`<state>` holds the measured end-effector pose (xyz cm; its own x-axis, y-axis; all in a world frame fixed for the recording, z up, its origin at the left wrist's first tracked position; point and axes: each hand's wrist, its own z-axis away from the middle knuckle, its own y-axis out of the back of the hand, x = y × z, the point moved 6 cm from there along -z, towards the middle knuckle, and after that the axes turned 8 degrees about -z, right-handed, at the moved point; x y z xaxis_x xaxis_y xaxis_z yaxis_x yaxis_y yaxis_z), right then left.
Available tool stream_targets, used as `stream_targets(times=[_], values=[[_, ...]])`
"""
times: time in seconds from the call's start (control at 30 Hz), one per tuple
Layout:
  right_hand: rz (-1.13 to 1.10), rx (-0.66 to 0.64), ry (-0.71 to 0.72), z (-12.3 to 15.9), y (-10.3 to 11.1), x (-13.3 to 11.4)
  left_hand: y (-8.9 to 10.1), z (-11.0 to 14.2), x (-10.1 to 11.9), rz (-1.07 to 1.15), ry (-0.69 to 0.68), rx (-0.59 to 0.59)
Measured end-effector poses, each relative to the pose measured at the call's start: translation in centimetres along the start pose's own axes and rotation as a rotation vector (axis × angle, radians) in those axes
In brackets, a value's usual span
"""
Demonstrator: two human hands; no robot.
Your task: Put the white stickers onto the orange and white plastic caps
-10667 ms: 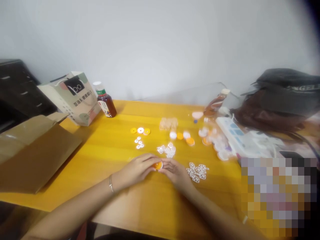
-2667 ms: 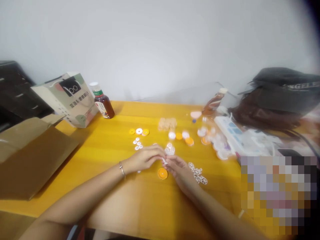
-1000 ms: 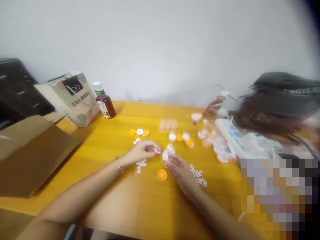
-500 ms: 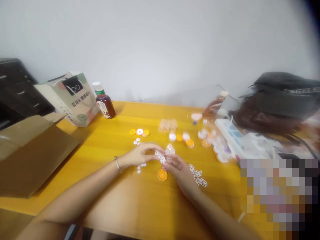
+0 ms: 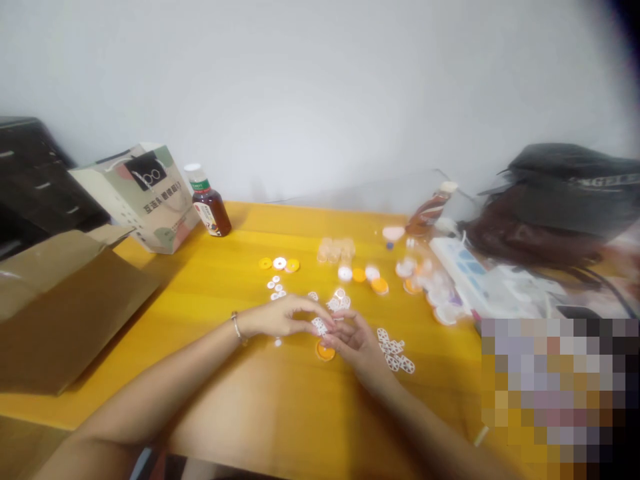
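My left hand [image 5: 287, 316] pinches a small white perforated plastic piece [image 5: 319, 326] between thumb and fingers. On the right side of that piece, my right hand [image 5: 359, 343] closes its thumb and fingertips; the exact contact is blurred. Just below the fingers lies an orange round disc [image 5: 326, 351], its upper edge partly covered. A pile of white perforated pieces [image 5: 340, 300] sits behind the hands. More white oblong perforated pieces [image 5: 395, 351] lie right of my right hand. Several small white discs [image 5: 277, 287] are beyond my left wrist.
Farther back are yellow and white rings [image 5: 279, 263], clear cups [image 5: 336, 250] and orange and white caps [image 5: 379, 286]. A dark bottle [image 5: 212, 212], paper bag [image 5: 145, 200] and cardboard box [image 5: 70, 307] stand left. A power strip [image 5: 467, 273] and black bag [image 5: 555, 207] crowd the right.
Both hands have shifted slightly toward me with the white piece, over the orange disc's upper edge. More small white discs show beyond my left hand, while some nearer ones are now covered.
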<state>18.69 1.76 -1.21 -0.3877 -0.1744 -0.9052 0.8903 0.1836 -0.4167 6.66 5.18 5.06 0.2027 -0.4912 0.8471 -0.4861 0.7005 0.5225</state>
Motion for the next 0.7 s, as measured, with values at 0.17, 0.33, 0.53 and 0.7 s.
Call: stream_targets(times=[0.17, 0.33, 0.53, 0.7], values=[[0.033, -0.009, 0.039, -0.1, 0.18, 0.12, 0.08, 0.06, -0.05, -0.004, 0.012, -0.01], [0.042, -0.002, 0.07, -0.17, 0.34, 0.23, -0.11, 0.13, -0.41, -0.034, 0.029, -0.002], [0.047, 0.032, 0.078, -0.32, 0.65, 0.26, -0.07, 0.2, -0.2, -0.027, 0.026, 0.026], [0.047, 0.085, 0.063, -0.4, 0.93, 0.04, 0.41, 0.0, 0.09, 0.022, 0.025, 0.113]])
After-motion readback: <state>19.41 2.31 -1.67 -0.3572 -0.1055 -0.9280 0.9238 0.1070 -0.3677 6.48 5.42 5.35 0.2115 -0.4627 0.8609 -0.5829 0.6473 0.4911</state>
